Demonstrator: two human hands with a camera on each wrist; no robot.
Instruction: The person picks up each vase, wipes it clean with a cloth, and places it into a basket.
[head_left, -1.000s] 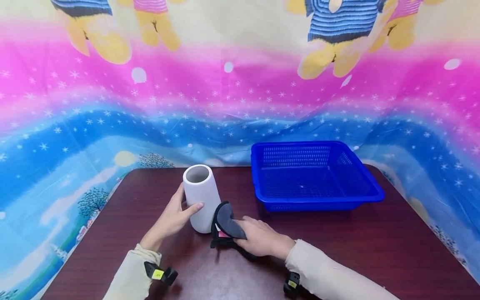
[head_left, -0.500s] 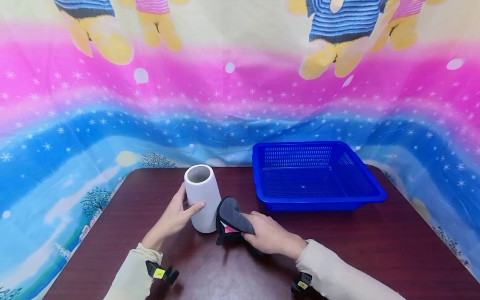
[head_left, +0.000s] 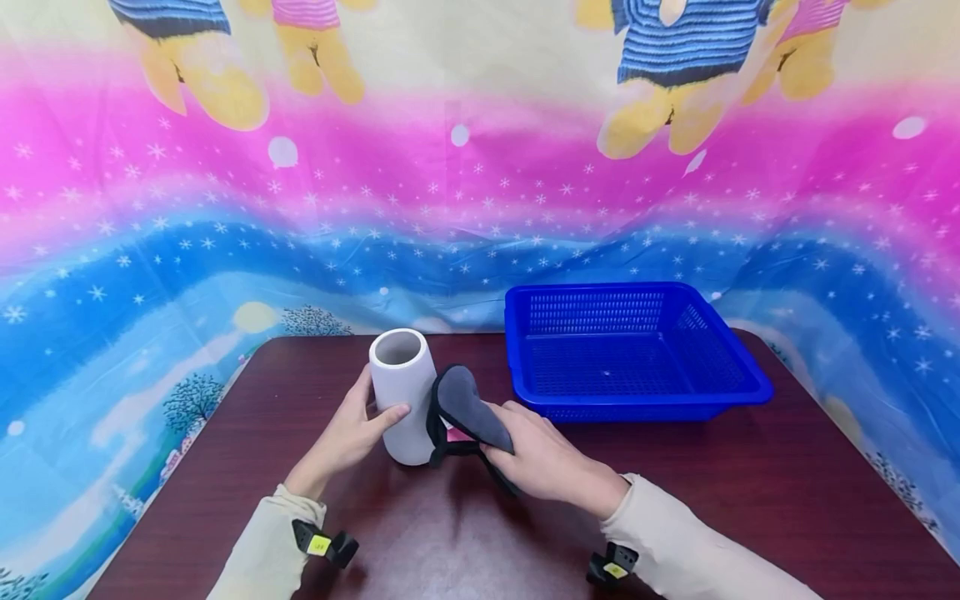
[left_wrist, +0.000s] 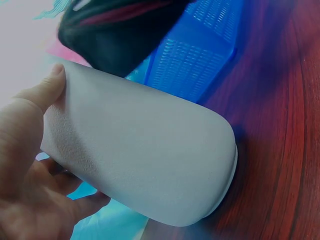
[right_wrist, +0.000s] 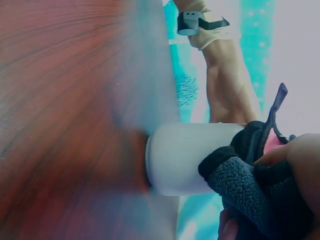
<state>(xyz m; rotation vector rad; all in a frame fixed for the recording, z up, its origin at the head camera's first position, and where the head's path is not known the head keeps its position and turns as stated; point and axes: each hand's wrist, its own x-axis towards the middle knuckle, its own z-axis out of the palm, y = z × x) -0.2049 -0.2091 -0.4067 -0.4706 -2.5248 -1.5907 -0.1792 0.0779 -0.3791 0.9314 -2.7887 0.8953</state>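
Note:
A white vase (head_left: 403, 379) with a round open mouth stands nearly upright, its base at the tabletop. My left hand (head_left: 348, 437) grips its side, thumb across the front and fingers behind; in the left wrist view the vase (left_wrist: 145, 145) has a smooth, matte wall. A folded dark grey plush cloth (head_left: 468, 408) with black edging and a pink patch is pinched in my right hand (head_left: 543, 458). Its left edge lies against the vase's right side, about mid-height. In the right wrist view the cloth (right_wrist: 237, 185) covers part of the vase's upper half.
A blue perforated plastic basket (head_left: 637, 400) stands at the back right of the dark red-brown table (head_left: 420, 533). Behind the table hangs a colourful printed curtain (head_left: 450, 192). Both wrists carry small black strapped devices.
My right hand has shifted right and slightly up, taking the cloth up the vase's side from near its base. The left hand and vase have hardly moved.

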